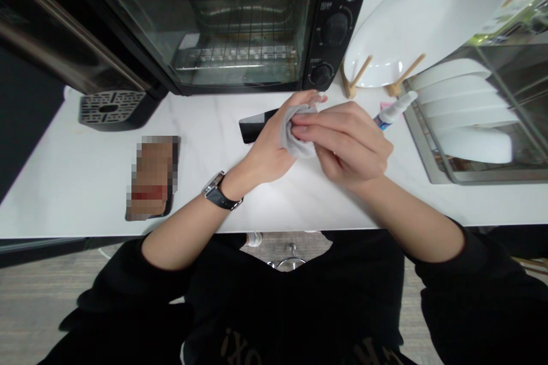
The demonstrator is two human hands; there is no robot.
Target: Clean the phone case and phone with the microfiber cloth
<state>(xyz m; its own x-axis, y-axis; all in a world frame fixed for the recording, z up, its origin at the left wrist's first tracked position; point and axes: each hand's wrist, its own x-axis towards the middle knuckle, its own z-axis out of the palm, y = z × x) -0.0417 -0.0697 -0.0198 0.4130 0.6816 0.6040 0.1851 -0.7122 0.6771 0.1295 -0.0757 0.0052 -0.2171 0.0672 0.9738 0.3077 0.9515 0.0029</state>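
Observation:
My right hand (353, 140) is closed, its fingertips pinching a crumpled light-grey wipe or cloth (302, 142). That cloth presses against my left hand (269, 148), which is curled beneath it with a black-strapped watch (220, 191) on the wrist. Something small and clear shows by the left fingertips; what the left fingers hold is mostly hidden. Behind my left hand a flat, glossy black object (253, 126) lies on the counter, partly covered. A white bottle with a narrow tip and blue label (396, 111) is just beyond my right hand.
A black toaster oven (192, 23) stands at the back of the white counter (205, 120). To the right are large white plates (398, 28) in a wooden stand and a rack of white bowls (466, 102). A phone (149, 177) with a blurred screen and a drip tray (111, 109) are on the left.

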